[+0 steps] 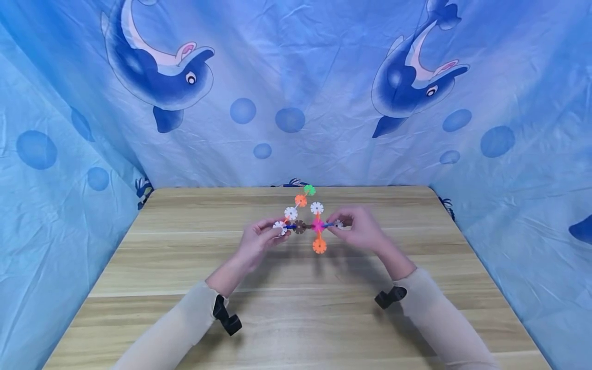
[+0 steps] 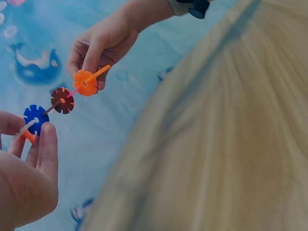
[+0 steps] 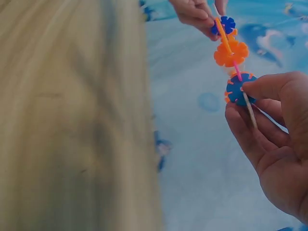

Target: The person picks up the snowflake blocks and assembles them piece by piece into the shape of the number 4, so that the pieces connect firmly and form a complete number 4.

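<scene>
Several slotted plastic snowflake discs are joined into one branching piece, held above the table by both hands. My left hand (image 1: 255, 242) grips its left end, around a white disc (image 1: 279, 226) and a blue disc (image 2: 36, 119). At the other end, my right hand (image 1: 359, 229) pinches a blue disc (image 3: 240, 90) with a whitish disc edge-on beside it. Between them run a brown disc (image 1: 299, 226) and a pink disc (image 1: 317, 226). An orange disc (image 1: 319, 246) hangs toward me, and a white disc (image 1: 316, 208) points away. A slanting branch ends in a green disc (image 1: 309, 190).
The wood-grain table (image 1: 296, 318) lies beneath the hands, with their shadows on it. Blue cloth (image 1: 314, 154) printed with dolphins and bubbles surrounds its back and sides. Each sleeved wrist carries a black camera mount (image 1: 226, 316).
</scene>
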The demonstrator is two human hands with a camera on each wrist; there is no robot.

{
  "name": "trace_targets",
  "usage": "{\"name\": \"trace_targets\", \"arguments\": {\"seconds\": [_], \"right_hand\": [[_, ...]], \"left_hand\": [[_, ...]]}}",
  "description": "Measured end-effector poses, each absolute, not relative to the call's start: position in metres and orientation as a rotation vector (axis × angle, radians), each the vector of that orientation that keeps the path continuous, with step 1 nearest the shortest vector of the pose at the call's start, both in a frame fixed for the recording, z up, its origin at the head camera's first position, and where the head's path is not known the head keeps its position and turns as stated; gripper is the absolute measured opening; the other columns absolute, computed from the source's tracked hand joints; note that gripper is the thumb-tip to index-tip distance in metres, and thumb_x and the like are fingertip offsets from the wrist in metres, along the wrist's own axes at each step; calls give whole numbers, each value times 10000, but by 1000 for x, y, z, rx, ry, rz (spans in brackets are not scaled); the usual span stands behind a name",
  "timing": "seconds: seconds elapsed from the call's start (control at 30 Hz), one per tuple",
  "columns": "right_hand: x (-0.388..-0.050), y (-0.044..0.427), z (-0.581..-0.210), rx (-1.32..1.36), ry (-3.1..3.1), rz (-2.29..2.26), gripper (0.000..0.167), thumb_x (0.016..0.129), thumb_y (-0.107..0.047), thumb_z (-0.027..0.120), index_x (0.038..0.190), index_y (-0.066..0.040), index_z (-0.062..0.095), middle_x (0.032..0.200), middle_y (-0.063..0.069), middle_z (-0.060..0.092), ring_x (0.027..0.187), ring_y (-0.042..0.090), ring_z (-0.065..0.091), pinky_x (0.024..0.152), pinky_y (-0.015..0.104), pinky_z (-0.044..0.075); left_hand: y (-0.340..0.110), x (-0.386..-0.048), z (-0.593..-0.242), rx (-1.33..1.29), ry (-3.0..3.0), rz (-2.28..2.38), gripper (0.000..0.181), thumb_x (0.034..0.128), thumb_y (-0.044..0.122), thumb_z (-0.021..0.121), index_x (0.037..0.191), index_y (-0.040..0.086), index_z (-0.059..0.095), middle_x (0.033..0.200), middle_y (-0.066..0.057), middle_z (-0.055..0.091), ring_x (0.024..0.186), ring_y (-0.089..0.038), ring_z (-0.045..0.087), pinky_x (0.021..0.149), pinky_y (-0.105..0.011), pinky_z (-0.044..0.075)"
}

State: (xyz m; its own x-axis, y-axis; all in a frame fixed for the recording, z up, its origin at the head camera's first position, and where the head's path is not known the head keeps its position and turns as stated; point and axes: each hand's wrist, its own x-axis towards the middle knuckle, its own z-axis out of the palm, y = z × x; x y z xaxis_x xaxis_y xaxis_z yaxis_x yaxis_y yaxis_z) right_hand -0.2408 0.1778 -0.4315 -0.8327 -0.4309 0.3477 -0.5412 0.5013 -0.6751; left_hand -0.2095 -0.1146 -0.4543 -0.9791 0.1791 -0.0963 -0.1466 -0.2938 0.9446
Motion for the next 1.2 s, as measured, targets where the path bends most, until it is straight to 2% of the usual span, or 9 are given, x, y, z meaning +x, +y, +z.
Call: {"name": "trace_targets", "arguments": {"seconds": [0.1, 0.2, 0.33, 0.53, 0.63, 0.8, 1.03, 1.13, 1.2], "right_hand": [[-247, 176, -448, 837, -2703, 1207, 65, 883, -91, 826, 925, -137, 811, 916, -28, 798, 806, 87, 682, 748, 272, 638], [-252, 173, -463, 865, -2769, 1168, 81, 888, -84, 815, 946, -140, 804, 939, -15, 797, 825, 93, 693, 762, 272, 642], [-255, 169, -478, 883, -2833, 1199, 96, 894, -47, 803, 963, -113, 792, 967, 36, 794, 840, 115, 707, 772, 250, 648], [-257, 166, -491, 876, -2901, 1222, 62, 906, -49, 790, 938, -101, 797, 914, 22, 774, 797, 109, 703, 734, 225, 642], [-256, 167, -498, 884, -2908, 1173, 35, 912, -70, 789, 943, -82, 802, 894, 17, 773, 782, 89, 694, 735, 222, 636], [-252, 172, -505, 832, -2929, 1110, 38, 916, -115, 795, 937, -85, 805, 890, -16, 770, 762, 57, 672, 728, 210, 620], [-250, 174, -500, 868, -2932, 1072, 37, 924, -136, 794, 958, -124, 804, 896, -39, 767, 745, 49, 655, 704, 213, 605], [-251, 175, -497, 892, -2928, 1066, 81, 924, -142, 799, 1004, -132, 803, 933, -28, 776, 780, 54, 666, 744, 230, 616], [-250, 178, -494, 896, -2912, 1058, 134, 925, -155, 802, 1055, -120, 800, 993, 1, 790, 852, 105, 707, 809, 292, 644]], "left_hand": [[-117, -213, -469, -23, 1813, 2280, 470, 947, -123, 595, 1415, -125, 560, 1314, -236, 722, 1018, -179, 778, 1024, -348, 632], [-120, -215, -483, -67, 1963, 2138, 475, 909, -117, 640, 1382, -88, 616, 1313, -267, 715, 1044, -234, 764, 990, -336, 646], [-125, -218, -496, -69, 2131, 1961, 447, 860, -96, 719, 1303, -39, 694, 1227, -236, 759, 976, -206, 754, 869, -266, 652], [-131, -219, -507, -13, 2297, 1758, 343, 865, -49, 793, 1201, 5, 744, 1070, -169, 775, 811, -148, 726, 635, -225, 597], [-130, -218, -509, 19, 2412, 1667, 286, 880, -6, 813, 1159, 37, 766, 1033, -128, 783, 825, -153, 737, 664, -233, 624], [-124, -213, -508, 101, 2572, 1567, 248, 888, 26, 823, 1129, 69, 783, 1075, -102, 792, 946, -181, 761, 847, -299, 668], [-121, -213, -504, 88, 2620, 1554, 286, 885, 0, 806, 1157, 82, 777, 1123, -99, 781, 1009, -217, 747, 923, -347, 661], [-124, -213, -500, 119, 2617, 1582, 306, 888, -7, 793, 1187, 53, 765, 1155, -138, 781, 1055, -272, 761, 965, -370, 656], [-129, -213, -498, 156, 2643, 1580, 329, 897, 11, 791, 1223, 37, 749, 1195, -174, 768, 1097, -312, 763, 992, -387, 650]]}}
